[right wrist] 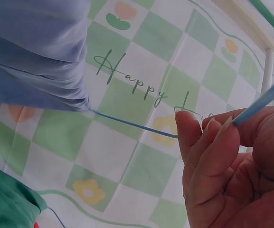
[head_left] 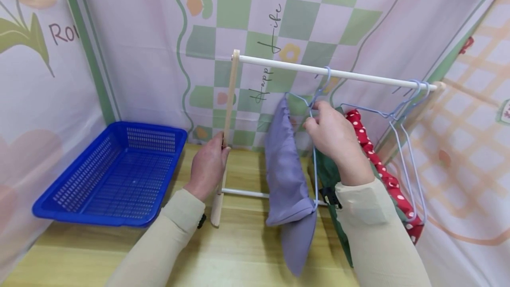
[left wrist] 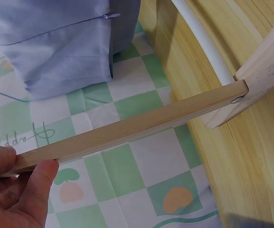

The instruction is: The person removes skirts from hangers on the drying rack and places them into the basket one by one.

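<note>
1. The lavender cloth (head_left: 284, 158) hangs on a blue hanger (head_left: 315, 163) below the white rail (head_left: 279, 64), left of the other hung pieces. A zip pull (left wrist: 109, 16) shows on it in the left wrist view.
2. The right hand (head_left: 332, 132) has its grip pinched on the hanger's wire, just under the hook. The hook appears to pass over the rail; how firmly it sits is hard to tell.
3. The left hand (head_left: 209, 163) has its grip closed, thumb against fingers, round the wooden upright (head_left: 231, 96), a sound way to steady the frame.
4. To settle the hanger well, I would guide it by the neck, check that the hook bears fully on the rail, then let go gently. The near arm is bare wire down to its lower corner, so the cloth may slide if jerked.
5. The right forearm reaches across a green cloth (head_left: 326, 172) and a red polka-dot cloth (head_left: 368, 145); a sleeve could brush them. Two further blue hangers (head_left: 413, 169) crowd together at the rail's right end.
6. A lower bar (head_left: 245, 193) runs behind the lavender cloth, which could catch there.
7. The blue basket (head_left: 91, 219) sits on the bench (head_left: 243, 247) left of the frame, out of the way.
</note>
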Demonstrator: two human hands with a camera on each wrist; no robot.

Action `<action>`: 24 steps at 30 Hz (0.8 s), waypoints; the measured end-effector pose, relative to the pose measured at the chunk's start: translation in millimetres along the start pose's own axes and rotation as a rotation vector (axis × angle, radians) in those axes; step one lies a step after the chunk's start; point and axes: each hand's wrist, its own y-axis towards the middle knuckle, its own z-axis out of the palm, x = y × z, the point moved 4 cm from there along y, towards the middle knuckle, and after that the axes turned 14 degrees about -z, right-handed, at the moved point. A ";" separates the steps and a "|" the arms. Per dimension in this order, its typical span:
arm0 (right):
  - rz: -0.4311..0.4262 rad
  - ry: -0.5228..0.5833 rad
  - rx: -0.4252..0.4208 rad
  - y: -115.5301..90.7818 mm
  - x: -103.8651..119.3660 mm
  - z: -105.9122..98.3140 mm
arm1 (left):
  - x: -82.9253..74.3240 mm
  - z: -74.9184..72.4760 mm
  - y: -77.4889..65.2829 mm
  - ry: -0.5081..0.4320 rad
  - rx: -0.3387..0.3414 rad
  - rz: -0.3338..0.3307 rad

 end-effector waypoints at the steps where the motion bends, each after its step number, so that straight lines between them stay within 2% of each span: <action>1: 0.003 0.005 0.004 0.1 0.0 0.4 | -0.1 0.2 0.1 0.000 -0.001 -0.001; 14: -0.011 0.003 0.010 -0.1 6.3 2.4 | -0.6 -0.6 -0.1 0.001 0.021 -0.024; 24: -0.020 0.009 0.008 1.4 11.4 4.0 | -0.5 -0.2 0.0 0.003 0.009 -0.008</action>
